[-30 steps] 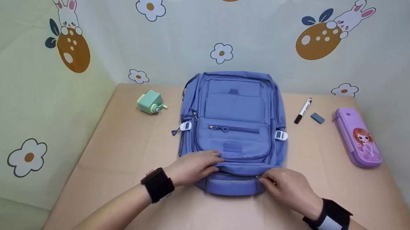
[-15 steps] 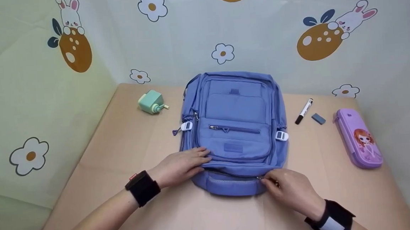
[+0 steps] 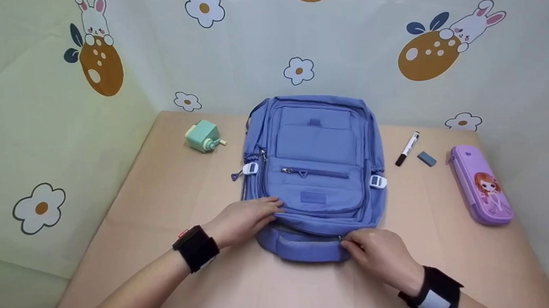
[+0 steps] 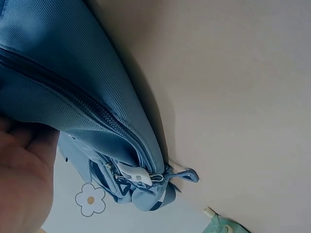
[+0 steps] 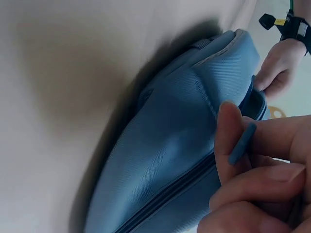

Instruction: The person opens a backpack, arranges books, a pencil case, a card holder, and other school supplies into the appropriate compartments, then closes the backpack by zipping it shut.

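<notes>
The left hand [image 3: 241,221] grips the backpack [image 3: 319,144] on the tan table [image 3: 153,194] (flowered backdrop [image 3: 249,46] far); right hand [image 3: 381,251] pinches a zipper pull [image 5: 242,144].

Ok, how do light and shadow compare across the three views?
Head: bright, fairly even, backpack clear; left wrist: dimmer, dark shadow along the backpack's edge; right wrist: also dim, broad soft shadow on the tabletop, zipper pull in the right hand distinguishable.

Left wristband [image 3: 196,249]: broad, black; small red tag [image 3: 183,234] at edge; yellow label [image 5: 280,22]
Right wristband [image 3: 440,284]: broad, black; rectangular whitish patch [image 3: 434,303]; projecting corner
</notes>
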`<control>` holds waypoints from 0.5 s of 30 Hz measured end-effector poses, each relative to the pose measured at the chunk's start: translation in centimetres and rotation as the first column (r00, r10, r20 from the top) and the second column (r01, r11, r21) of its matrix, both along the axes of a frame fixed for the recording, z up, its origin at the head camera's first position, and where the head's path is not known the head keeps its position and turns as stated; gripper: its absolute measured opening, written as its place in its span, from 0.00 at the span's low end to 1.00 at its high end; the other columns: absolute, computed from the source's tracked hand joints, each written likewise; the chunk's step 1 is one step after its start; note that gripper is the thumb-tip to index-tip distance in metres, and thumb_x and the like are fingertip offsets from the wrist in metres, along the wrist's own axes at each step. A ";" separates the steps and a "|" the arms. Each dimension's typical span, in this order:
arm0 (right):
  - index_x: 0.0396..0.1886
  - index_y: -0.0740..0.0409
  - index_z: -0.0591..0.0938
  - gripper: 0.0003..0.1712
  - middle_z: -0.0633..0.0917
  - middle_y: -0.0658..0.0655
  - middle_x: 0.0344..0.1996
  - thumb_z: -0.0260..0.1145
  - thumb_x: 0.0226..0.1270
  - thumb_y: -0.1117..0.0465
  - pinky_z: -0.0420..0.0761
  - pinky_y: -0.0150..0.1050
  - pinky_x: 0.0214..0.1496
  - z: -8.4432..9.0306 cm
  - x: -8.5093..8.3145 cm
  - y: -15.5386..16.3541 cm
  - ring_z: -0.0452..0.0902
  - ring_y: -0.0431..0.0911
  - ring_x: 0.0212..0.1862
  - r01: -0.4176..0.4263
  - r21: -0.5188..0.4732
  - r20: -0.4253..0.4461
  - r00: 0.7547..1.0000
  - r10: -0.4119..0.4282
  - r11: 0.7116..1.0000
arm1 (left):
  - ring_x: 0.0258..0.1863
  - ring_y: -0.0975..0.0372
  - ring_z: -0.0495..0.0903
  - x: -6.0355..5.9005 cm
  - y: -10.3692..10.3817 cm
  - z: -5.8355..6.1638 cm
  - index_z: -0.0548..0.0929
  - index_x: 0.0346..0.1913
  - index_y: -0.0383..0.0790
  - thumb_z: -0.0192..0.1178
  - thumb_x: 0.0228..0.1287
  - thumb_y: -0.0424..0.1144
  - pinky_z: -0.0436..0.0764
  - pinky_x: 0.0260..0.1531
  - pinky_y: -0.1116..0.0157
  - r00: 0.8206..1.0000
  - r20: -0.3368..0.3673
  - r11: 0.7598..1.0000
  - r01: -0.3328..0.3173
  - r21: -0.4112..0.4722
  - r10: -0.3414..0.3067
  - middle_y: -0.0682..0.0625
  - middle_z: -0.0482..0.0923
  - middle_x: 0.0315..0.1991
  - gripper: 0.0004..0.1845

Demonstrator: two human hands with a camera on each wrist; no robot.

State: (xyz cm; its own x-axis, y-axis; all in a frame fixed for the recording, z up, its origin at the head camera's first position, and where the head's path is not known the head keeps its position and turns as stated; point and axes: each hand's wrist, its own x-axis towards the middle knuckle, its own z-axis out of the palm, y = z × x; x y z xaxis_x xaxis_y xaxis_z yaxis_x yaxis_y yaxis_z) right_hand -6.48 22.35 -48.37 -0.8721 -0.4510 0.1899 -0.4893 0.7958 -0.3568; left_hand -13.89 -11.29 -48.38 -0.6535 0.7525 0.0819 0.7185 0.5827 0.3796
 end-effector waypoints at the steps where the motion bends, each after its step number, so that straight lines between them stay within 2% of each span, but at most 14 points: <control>1: 0.30 0.45 0.88 0.05 0.83 0.39 0.24 0.73 0.67 0.57 0.78 0.35 0.27 0.1 0.0 -0.3 0.77 0.33 0.26 -0.011 -0.001 -0.004 1.000 0.011 1.000 | 0.72 0.55 0.69 0.0 0.0 0.0 0.80 0.66 0.42 0.51 0.81 0.41 0.71 0.68 0.54 1.000 0.001 1.000 -0.001 -0.001 0.001 0.46 0.73 0.70 0.18; 11: 0.29 0.47 0.88 0.07 0.86 0.44 0.23 0.71 0.68 0.56 0.80 0.41 0.26 1.1 -0.6 -5.6 0.81 0.40 0.25 -0.124 0.015 -0.107 0.986 0.125 0.992 | 0.71 0.55 0.69 -0.1 0.2 -0.1 0.80 0.66 0.42 0.52 0.81 0.41 0.71 0.68 0.54 1.000 0.009 1.000 -0.012 -0.005 0.012 0.46 0.73 0.70 0.18; 15: 0.28 0.48 0.87 0.08 0.85 0.46 0.22 0.70 0.69 0.56 0.79 0.42 0.24 1.2 -1.1 -7.8 0.81 0.43 0.24 -0.152 0.045 -0.104 0.982 0.156 0.987 | 0.72 0.56 0.69 0.0 0.3 -0.1 0.80 0.67 0.42 0.52 0.81 0.41 0.70 0.68 0.54 1.000 0.017 1.000 -0.019 -0.015 0.019 0.46 0.73 0.70 0.18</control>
State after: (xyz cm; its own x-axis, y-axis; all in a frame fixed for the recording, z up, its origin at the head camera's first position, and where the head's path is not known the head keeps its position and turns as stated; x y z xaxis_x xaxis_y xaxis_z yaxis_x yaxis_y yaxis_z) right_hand -7.56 14.59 -47.16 -0.7672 -0.5867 0.2592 -0.6407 0.7197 -0.2674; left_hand -13.87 -10.99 -48.50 -0.6689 0.7410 0.0591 0.7007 0.6020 0.3828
